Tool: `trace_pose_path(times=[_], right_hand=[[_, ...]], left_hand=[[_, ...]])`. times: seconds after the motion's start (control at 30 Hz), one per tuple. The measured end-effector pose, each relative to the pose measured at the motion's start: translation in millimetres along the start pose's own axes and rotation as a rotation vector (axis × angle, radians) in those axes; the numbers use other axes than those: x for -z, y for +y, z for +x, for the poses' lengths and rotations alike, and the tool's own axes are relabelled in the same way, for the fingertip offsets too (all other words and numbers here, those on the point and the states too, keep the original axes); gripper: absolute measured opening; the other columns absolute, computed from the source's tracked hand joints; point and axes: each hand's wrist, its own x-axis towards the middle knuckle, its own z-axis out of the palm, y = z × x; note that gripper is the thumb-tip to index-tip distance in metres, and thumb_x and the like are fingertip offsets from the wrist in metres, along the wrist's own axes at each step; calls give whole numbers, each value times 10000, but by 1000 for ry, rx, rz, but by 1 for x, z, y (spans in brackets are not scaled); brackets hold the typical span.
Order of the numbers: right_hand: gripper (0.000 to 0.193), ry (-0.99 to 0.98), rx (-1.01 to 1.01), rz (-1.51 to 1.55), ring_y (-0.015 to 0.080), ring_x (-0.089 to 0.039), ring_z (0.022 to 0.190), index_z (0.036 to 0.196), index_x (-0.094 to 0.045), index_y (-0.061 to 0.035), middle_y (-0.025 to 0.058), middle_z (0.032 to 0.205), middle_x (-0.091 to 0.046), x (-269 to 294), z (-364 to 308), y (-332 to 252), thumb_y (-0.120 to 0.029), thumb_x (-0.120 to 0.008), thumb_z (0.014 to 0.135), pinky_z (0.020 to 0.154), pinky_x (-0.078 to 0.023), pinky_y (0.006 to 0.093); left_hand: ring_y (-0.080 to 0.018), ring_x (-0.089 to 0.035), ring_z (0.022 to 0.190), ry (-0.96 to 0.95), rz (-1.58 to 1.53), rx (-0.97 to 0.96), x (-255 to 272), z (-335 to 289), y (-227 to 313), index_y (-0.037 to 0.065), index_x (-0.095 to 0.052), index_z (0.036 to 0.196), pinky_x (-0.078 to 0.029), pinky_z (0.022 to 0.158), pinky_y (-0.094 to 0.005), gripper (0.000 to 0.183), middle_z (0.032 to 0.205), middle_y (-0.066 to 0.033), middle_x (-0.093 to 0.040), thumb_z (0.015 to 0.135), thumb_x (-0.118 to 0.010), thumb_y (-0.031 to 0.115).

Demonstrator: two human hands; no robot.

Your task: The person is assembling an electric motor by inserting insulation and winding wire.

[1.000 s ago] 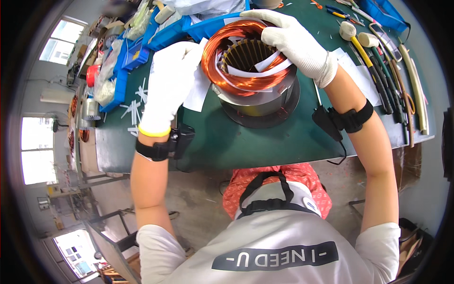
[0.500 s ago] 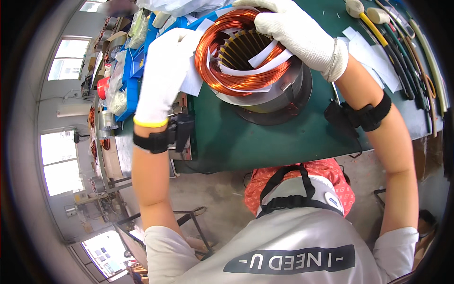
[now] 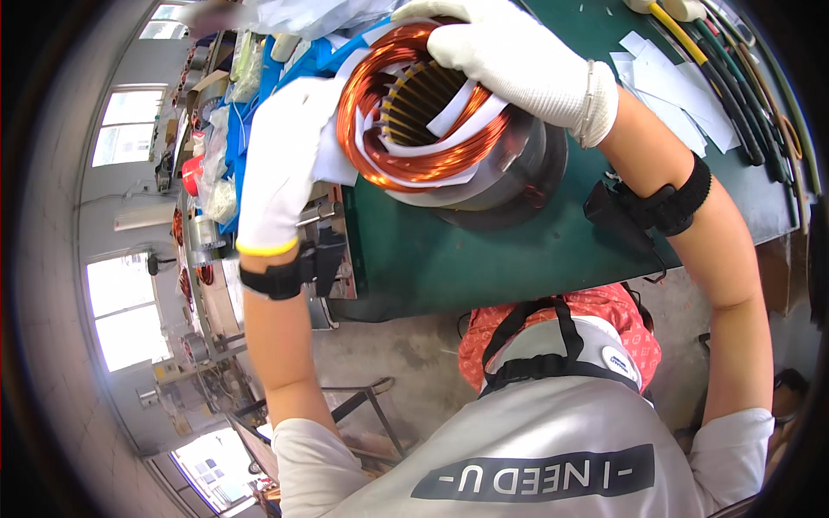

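Stator on the workbench
The stator is sitting on the table, left hand lying left of it, right hand resting on it, cables lying right.

motor stator | copper windings, white paper strips | tilted | on green table

the view now sits closer over the stator, so it fills more of the upper picture and the tools on the right of the desk have slid toward the rim. the right hand, which lay over the far right of the copper coil a second ago, now covers its top edge. the left hand has shifted slightly lower along the coil's left side.
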Motion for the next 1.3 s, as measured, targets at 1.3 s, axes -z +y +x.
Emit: trace_pose_path(times=[1.3], right_hand=[[303,-88,-24,66,72,-480,703,1176,-618,8,27,875,-602,-1,17,21,-149,-478,959,636,-426,232]], left_hand=[[-286,-585,683,123,308,-49,-11,3,3,8,-595,872,-465,629,-371,167,756,-125,-579,923,-594,167]])
